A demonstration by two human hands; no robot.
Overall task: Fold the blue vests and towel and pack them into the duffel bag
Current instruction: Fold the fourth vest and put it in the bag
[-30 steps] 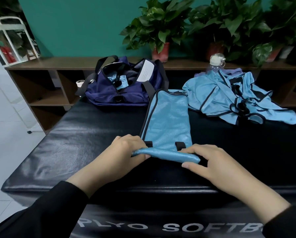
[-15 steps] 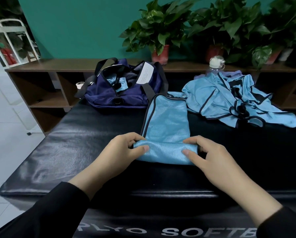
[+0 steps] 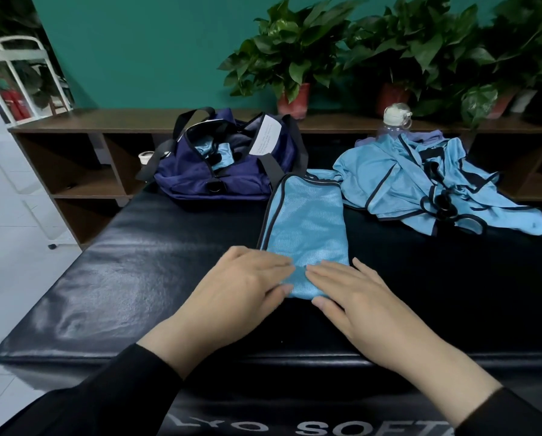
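Note:
A light blue vest [image 3: 304, 221] with black trim lies folded into a long strip on the black padded box [image 3: 137, 278], its near end rolled over. My left hand [image 3: 247, 287] and my right hand [image 3: 351, 294] lie flat on that rolled end, fingers straight, pressing it down side by side. Behind it stands the open navy duffel bag [image 3: 225, 171] with blue cloth showing inside. A loose heap of blue vests [image 3: 420, 180] lies at the back right.
A clear water bottle [image 3: 395, 121] with a white cap stands behind the heap. A wooden shelf [image 3: 106, 121] runs along the teal wall with potted plants [image 3: 294, 58] on it. A white rack [image 3: 27, 73] stands at the left over the tiled floor.
The near end of the vest has been rolled further away from me. Both hands went from pinching the roll's ends to lying flat on top of it, closer together.

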